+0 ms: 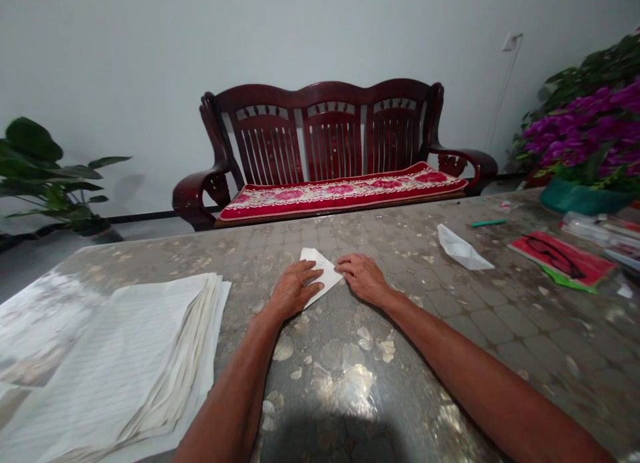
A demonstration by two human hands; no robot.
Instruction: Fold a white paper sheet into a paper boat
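Observation:
A small folded piece of white paper (327, 274) lies on the table in front of me, a pointed corner toward the right. My left hand (294, 290) rests over its left part with the fingers spread, pressing it against the tabletop and hiding that side. At the right corner, the fingertips of my right hand (366, 278) are drawn together on the paper's tip. A folded white paper boat (463, 248) sits apart, farther to the right.
A thick stack of lined paper (125, 343) covers the table's left side. To the right are a green pen (489, 222), a red booklet (590, 258) with dark glasses (553, 253) on it, and purple flowers (585, 126). A wooden bench (330, 133) stands beyond the patterned table (320, 396).

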